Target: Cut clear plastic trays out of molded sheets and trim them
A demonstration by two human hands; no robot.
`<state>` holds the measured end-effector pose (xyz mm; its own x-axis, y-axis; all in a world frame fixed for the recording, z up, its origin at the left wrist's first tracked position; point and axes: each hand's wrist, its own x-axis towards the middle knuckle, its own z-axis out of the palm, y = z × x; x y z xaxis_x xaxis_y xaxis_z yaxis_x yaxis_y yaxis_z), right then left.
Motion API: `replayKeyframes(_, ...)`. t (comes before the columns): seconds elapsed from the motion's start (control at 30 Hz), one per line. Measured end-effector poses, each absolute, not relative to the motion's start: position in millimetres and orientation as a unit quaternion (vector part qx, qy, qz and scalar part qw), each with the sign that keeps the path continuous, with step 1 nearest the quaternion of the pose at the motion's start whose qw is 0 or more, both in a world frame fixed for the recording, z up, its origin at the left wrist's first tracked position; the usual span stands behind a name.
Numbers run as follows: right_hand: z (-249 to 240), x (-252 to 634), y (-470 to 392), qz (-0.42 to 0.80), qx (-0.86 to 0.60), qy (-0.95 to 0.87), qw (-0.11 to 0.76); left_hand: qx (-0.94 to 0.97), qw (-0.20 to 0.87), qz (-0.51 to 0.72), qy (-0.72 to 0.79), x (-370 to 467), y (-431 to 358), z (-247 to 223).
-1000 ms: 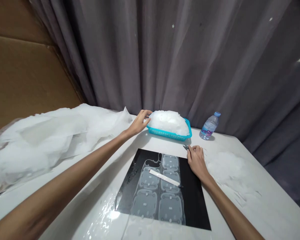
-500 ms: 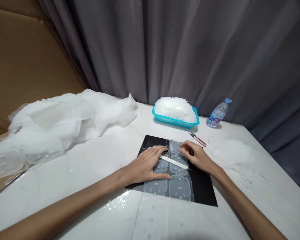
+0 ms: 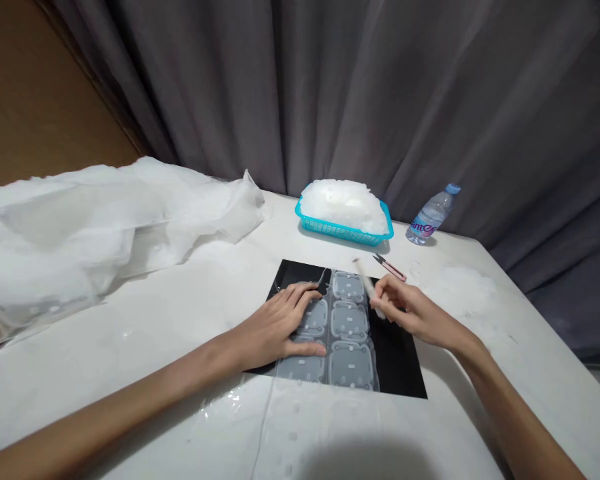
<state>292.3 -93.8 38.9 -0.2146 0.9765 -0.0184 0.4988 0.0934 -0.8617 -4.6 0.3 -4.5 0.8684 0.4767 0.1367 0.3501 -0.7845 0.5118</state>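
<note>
"Why do we have the flat black rectangular board (image 3: pixel 397 363) below?"
"Probably for contrast — the clear, thin plastic sheet (image 3: pixel 351 363) on it shows grey, rounded squares in columns. Our left hand (image 3: pixel 275 323), fingers spread, rests on this sheet, likely to hold it flat. Our right hand (image 3: pixel 411 310) — apart — pinches a slim white stick (image 3: pixel 364 279)."

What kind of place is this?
Probably a small trimming or sorting workstation: a white table against a grey curtain, with a black mat under clear molded sheeting and snips close by.
</note>
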Motion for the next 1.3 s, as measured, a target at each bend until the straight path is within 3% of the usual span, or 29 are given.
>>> replayKeyframes(0.1, 34, 298, -89, 0.411, -0.515, -0.608, 0.444, 0.938, 0.256, 0.132, 0.193, -9, 1, 2)
replayKeyframes(0.2, 23, 302, -81, 0.420, -0.497, -0.570, 0.502, 0.935, 0.275, 0.139, 0.176, -4, 1, 11)
replayKeyframes(0.43, 5, 304, -75, 0.426, -0.521, -0.585, 0.453, 0.936, 0.243, 0.142, 0.210, 50, 5, 0)
replayKeyframes(0.7, 13, 291, -81, 0.307, -0.548, -0.691, 0.358, 0.937, 0.239, 0.142, 0.210, 52, 9, -14)
replayKeyframes(1.07, 8, 291, -83, 0.347, -0.552, -0.676, 0.344, 0.950, 0.155, 0.161, 0.218, 47, 0, -8)
replayKeyframes(1.3, 8, 290, -84, 0.346, -0.559, -0.665, 0.356, 0.937, 0.228, 0.131, 0.229, 55, -1, -6)
